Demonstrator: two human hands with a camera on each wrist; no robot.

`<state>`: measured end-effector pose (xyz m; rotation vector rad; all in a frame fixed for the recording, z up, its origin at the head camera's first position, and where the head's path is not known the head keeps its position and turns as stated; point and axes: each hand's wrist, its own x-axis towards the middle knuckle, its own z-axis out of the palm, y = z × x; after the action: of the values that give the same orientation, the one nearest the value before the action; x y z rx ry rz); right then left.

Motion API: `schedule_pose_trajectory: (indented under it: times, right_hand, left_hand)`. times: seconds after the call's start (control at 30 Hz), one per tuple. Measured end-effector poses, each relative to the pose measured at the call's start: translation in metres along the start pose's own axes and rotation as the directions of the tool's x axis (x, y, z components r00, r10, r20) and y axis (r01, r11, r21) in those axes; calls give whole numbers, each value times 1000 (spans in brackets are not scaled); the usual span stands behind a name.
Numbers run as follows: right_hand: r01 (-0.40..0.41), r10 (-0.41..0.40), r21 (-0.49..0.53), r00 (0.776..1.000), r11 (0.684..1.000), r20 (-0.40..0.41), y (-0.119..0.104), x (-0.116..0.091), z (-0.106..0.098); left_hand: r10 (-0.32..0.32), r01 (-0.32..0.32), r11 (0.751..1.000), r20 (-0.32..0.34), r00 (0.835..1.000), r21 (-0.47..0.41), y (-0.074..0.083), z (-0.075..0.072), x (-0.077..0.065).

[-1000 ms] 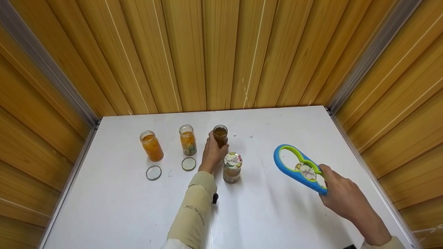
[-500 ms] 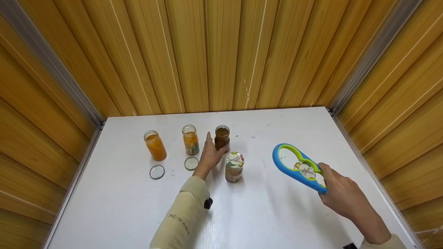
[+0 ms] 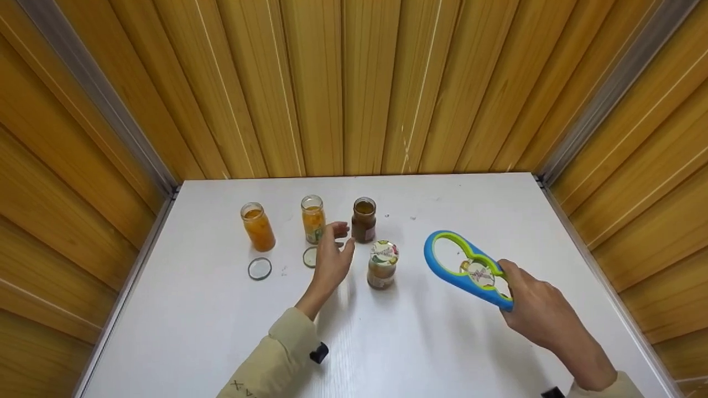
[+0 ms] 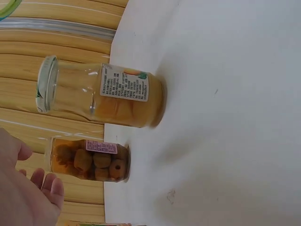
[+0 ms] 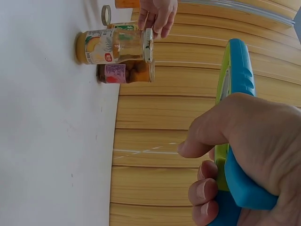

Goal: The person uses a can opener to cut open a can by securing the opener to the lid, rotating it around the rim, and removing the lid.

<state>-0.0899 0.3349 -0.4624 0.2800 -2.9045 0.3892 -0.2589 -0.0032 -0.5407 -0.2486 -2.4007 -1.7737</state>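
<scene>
Left fingers near an open jar of round brown pieces

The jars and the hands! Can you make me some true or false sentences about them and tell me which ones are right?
1. Four jars stand on the table. True.
2. Every jar has its lid off. False: the front jar has its lid on.
3. The right hand holds a blue and green opener. True.
4. The left hand is gripping the brown jar. False: the left hand holds nothing, and the brown jar stands beside it.
5. Two loose lids lie on the table. True.
</scene>
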Motion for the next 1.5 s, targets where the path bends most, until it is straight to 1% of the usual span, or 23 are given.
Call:
schedule_pose_trajectory:
  times: [0.07,0.2,0.27,0.4,0.5,0.57,0.67,0.77,0.83,0.93,1.03,1.1,1.17,1.27,1.33,1.4,1.5]
  right_hand:
    - [7,-7,0,1000,1000,-8,-2,1,0]
    - [34,-34,-1,999,999,-29,-5,2,-1]
    - [35,-35,-3,999,999,-27,-8,3,-1]
    - [31,-31,1,999,1000,-18,-13,5,-2]
    - [48,-48,7,999,999,-22,-17,7,-1]
    - [61,-61,10,998,998,-27,-19,8,-1]
    - [80,-80,16,996,997,-34,-22,8,1]
    - [93,-92,19,995,996,-35,-24,10,2]
    - [101,-100,20,994,995,-33,-26,11,3]
    - [106,-105,20,994,994,-28,-29,12,3]
    - [122,-122,14,992,992,-33,-31,13,5]
    - [135,-134,9,990,991,-36,-33,13,7]
    - [146,-146,4,989,989,-36,-35,14,8]
    - [159,-159,1,987,987,-36,-39,16,10]
    - [166,-166,1,985,986,-34,-42,17,11]
    - [174,-174,1,984,985,-31,-45,17,12]
    - [185,-185,8,983,983,-17,-49,19,14]
  left_hand:
    - [19,-19,1000,15,1000,-19,4,-1,-6]
    - [19,-16,999,55,998,-46,11,-4,-18]
    - [20,-15,998,79,997,-59,13,-5,-24]
    - [0,8,997,113,994,-73,20,-7,-32]
    - [-21,31,997,128,992,-73,24,-10,-38]
    - [-20,31,997,143,990,-74,27,-12,-41]
    - [-12,26,997,178,984,-76,30,-14,-47]
    - [-17,36,996,232,973,-78,34,-19,-54]
    - [-36,63,994,277,960,-90,37,-21,-59]
    - [-78,124,986,346,935,-114,43,-23,-65]
    - [-122,196,970,405,906,-146,50,-23,-70]
    - [-130,233,954,439,889,-189,55,-22,-73]
    - [-132,272,931,472,872,-243,59,-22,-76]
    - [-138,338,883,510,849,-325,64,-22,-80]
    - [-156,389,850,536,830,-355,67,-22,-82]
    - [-177,441,817,565,806,-373,70,-21,-84]
    - [-203,509,772,611,765,-380,73,-19,-87]
